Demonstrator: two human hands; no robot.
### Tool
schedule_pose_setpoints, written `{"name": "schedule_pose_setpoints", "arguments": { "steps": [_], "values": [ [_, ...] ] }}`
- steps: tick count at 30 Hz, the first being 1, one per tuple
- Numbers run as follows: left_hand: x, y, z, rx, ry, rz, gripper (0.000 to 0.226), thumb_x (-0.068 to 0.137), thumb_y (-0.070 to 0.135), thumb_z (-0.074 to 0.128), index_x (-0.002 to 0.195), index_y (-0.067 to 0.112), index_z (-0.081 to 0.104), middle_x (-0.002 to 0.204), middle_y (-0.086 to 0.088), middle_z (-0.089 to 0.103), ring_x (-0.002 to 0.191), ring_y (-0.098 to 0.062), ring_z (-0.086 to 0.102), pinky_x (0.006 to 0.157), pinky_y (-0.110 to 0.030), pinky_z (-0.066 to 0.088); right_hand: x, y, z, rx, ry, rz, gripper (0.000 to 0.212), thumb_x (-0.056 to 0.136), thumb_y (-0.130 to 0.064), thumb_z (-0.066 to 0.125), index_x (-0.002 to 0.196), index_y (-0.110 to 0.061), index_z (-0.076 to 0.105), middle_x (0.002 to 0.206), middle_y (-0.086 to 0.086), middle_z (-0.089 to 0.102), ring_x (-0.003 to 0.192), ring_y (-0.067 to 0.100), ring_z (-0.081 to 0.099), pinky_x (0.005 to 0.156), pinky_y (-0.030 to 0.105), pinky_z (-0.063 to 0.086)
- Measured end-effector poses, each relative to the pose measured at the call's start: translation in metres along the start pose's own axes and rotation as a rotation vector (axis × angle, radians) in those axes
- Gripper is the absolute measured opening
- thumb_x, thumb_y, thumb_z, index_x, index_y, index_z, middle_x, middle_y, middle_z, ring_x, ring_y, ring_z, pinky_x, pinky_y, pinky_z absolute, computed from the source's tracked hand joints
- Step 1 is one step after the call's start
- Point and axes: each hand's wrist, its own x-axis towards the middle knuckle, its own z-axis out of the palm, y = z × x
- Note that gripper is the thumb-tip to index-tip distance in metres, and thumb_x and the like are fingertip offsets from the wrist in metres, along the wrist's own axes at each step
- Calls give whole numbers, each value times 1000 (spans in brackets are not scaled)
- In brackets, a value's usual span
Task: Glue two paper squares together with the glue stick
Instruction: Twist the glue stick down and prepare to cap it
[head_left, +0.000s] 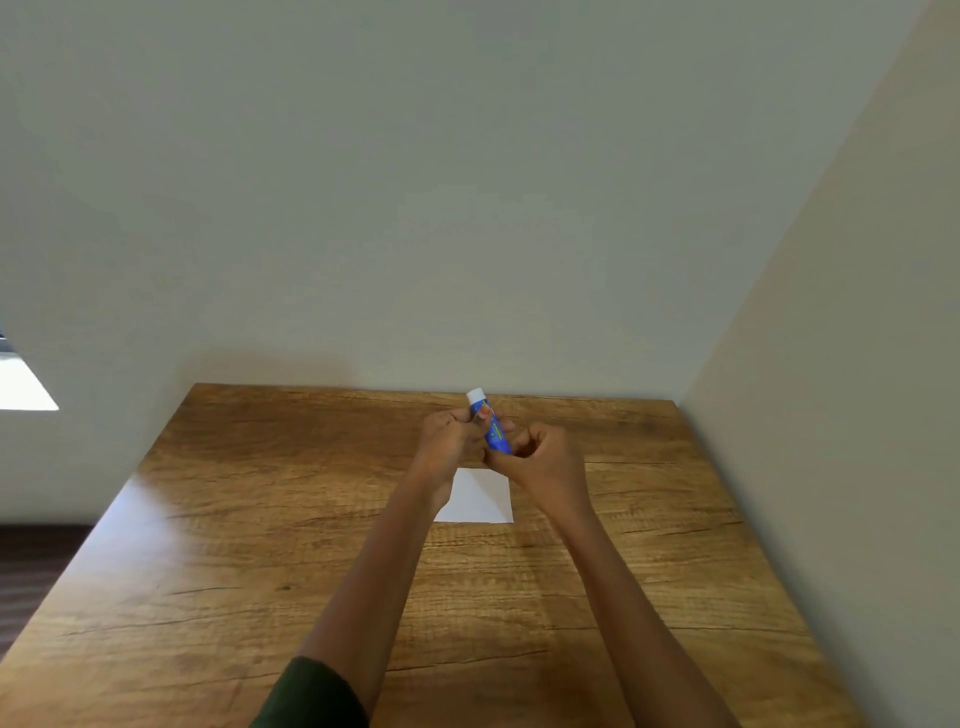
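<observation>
- On my feed, a wood-grain table (260, 545) fills the lower half, pushed into a corner of pale walls (467, 208).
- A white paper square (480, 499) lies flat near the far middle of the table, partly hidden by the wrists. I see one sheet only. Whether a second lies under it, I cannot tell.
- The glue stick (492, 428) is held in the air above the paper's far edge, clear of the table.
- Its long axis runs steeply: the white end points up and away toward the far wall, leaning a little left, and the blue body slopes down toward me and to the right.
- The left hand (447, 439) has its fingers curled round the upper part, just under the white end.
- The right hand (540, 457) pinches the lower end with curled fingers.
- My reading: the stick is being opened or wound out. The white end is probably the cap, though it is too small to be sure.
- The paper sits directly below and nearer me than the stick, so the coming stroke needs the glue end turned downward. Both hands are equally near.
</observation>
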Motion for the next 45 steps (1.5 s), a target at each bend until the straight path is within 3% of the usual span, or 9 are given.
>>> {"name": "schedule_pose_setpoints", "arguments": {
  "steps": [4, 8, 18, 20, 25, 30, 34, 41, 45],
  "values": [
    [0, 1, 1, -8, -10, 25, 14, 91, 13, 55, 90, 7, 68, 94, -13, 73, 70, -14, 69, 83, -35, 53, -2, -4, -4, 108, -250, 110, 29, 81, -38, 69, 93, -12, 65, 87, 1, 70, 74, 11, 64, 73, 33, 53],
    [2, 2, -2, 13, 18, 4, 18, 92, 12, 52, 90, 10, 69, 97, -11, 73, 95, -27, 68, 84, -34, 53, -2, -3, -10, 307, -441, 183, 41, 94, -42, 47, 109, -10, 67, 103, 7, 73, 86, 12, 69, 84, 30, 53],
    [1, -4, 3, 0, -4, -1, 14, 90, 15, 58, 87, 9, 70, 88, -9, 75, 82, -26, 69, 78, -37, 54, -4, -3, 1, -13, 5, -42, 16, 66, -23, 81, 66, -19, 66, 64, -8, 66, 55, 2, 57, 54, 16, 42],
    [2, -4, 4, -7, -3, 0, 14, 89, 13, 59, 83, 8, 71, 84, -10, 75, 83, -27, 64, 79, -38, 54, -2, -4, -2, 64, -83, 6, 21, 70, -29, 80, 63, -21, 61, 62, -11, 63, 56, 0, 56, 59, 17, 44],
    [1, 1, -1, -16, -22, 10, 17, 92, 12, 53, 88, 7, 69, 93, -11, 73, 82, -23, 68, 75, -30, 55, 0, 1, -20, 380, -547, 216, 34, 94, -39, 49, 105, -13, 68, 97, 3, 73, 88, 15, 69, 78, 26, 50],
    [2, 1, -1, 15, -9, 11, 16, 92, 15, 53, 90, 10, 69, 95, -10, 74, 90, -23, 69, 87, -36, 52, 1, 2, -17, 287, -322, 106, 17, 79, -28, 73, 83, -11, 75, 82, 10, 75, 71, 12, 67, 78, 33, 54],
    [2, -2, 3, -3, -11, -17, 14, 91, 15, 55, 89, 10, 68, 94, -10, 74, 89, -28, 70, 81, -39, 55, -1, -2, -7, 32, -47, 20, 19, 63, -18, 82, 66, -12, 64, 64, -2, 65, 57, 7, 56, 56, 23, 44],
    [2, 0, -3, 12, -14, 12, 18, 92, 13, 53, 87, 10, 70, 89, -7, 75, 88, -23, 69, 87, -37, 53, 1, -3, -18, 254, -480, 193, 27, 89, -42, 57, 98, -18, 67, 92, -6, 71, 84, 10, 68, 76, 25, 50],
    [1, 2, -1, 17, -13, 3, 17, 92, 15, 53, 89, 11, 69, 91, -7, 75, 82, -21, 70, 74, -34, 55, 1, 1, -18, 281, -429, 129, 26, 89, -33, 60, 95, -11, 73, 91, 5, 75, 80, 9, 69, 81, 26, 53]
  ]
}}
